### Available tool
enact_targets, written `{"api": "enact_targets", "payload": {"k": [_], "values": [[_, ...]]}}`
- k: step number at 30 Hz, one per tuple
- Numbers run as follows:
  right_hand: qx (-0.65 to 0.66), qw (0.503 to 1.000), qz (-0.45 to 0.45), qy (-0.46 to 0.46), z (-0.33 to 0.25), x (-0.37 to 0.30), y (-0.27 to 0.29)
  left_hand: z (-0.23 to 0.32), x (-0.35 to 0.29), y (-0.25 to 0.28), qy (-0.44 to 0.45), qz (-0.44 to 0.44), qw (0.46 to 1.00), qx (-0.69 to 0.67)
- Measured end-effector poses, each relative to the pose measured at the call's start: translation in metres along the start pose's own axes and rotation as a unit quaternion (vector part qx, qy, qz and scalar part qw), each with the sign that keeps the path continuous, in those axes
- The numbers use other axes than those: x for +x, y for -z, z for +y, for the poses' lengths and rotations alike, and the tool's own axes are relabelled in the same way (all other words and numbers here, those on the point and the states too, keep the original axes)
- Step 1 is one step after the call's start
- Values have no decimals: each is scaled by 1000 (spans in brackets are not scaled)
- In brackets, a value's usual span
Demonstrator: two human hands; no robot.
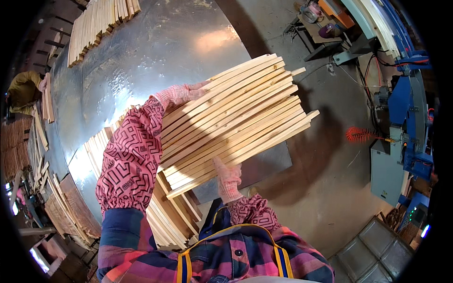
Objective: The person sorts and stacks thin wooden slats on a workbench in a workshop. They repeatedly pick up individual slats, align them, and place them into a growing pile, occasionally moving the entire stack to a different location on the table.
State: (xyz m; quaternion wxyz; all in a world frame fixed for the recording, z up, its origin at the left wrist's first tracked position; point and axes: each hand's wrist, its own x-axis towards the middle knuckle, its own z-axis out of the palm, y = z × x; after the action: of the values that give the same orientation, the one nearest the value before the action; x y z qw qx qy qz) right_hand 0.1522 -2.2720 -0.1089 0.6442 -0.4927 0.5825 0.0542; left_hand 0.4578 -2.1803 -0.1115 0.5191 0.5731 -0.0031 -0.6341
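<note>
View from the head camera, looking down. A bundle of slats (236, 118), pale curved wooden strips laid side by side, is held above the near edge of a metal-clad surface (155, 52), and serves here as the landmark. The left hand (181, 94), in a pink knit glove, lies against the bundle's far long edge with the fingers spread flat along the wood; the right hand (228, 178), gloved alike, presses up against the near long edge with the fingers curled on the outermost strip. Squeezing from opposite edges appears to keep the loose strips together as one flat sheet, and the staggered ends at the bundle's right suggest they are not yet squared. Patterned sleeve covers reach from the gloves to the elbows. Below and left of the bundle, a stack of similar slats (174, 212) rests on the surface, fanned out; far beyond the bundle, toward the upper left, another pile of slats (99, 23) lies on the same sheet metal, which is bright and scuffed. Left of the bundle, at the surface's far side, another person (23, 89) handles strips. Right of the bundle the concrete floor (321, 170) is bare; farther right stands a blue machine (410, 108) with an orange coiled hose (361, 135).
</note>
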Motion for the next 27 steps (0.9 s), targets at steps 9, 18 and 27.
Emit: {"api": "enact_targets", "payload": {"k": [9,18,27], "values": [[42,992,-110,40,81,46,14,52,-9,-29,30,142,768,623],[-218,959,-157,-91,-37,15,39,26,-7,-19,64,124,953,269],[-126,970,-145,-150,-36,13,35,44,-65,-144,-8,241,726,644]]}}
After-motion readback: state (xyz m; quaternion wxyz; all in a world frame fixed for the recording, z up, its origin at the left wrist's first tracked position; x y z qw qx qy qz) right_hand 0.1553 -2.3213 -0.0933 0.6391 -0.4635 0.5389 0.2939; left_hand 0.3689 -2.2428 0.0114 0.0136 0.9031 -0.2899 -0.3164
